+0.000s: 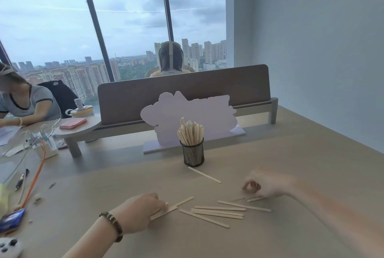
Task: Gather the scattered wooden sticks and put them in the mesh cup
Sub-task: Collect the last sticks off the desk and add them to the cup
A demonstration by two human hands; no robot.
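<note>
I see the mesh cup already crammed; the loose wooden sticks lie flat just nearer than it. My left hand pinches a few, my right hand curls over one, grip unclear. They look light, stiff, slippery: best lifted by an end.

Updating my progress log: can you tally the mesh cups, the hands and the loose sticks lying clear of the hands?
Mesh cup: 1
Hands: 2, left hand and right hand
Loose sticks clear of the hands: 6, one by the cup, five in the middle
Total: 9; sticks at the hands too blurred to count.
</note>
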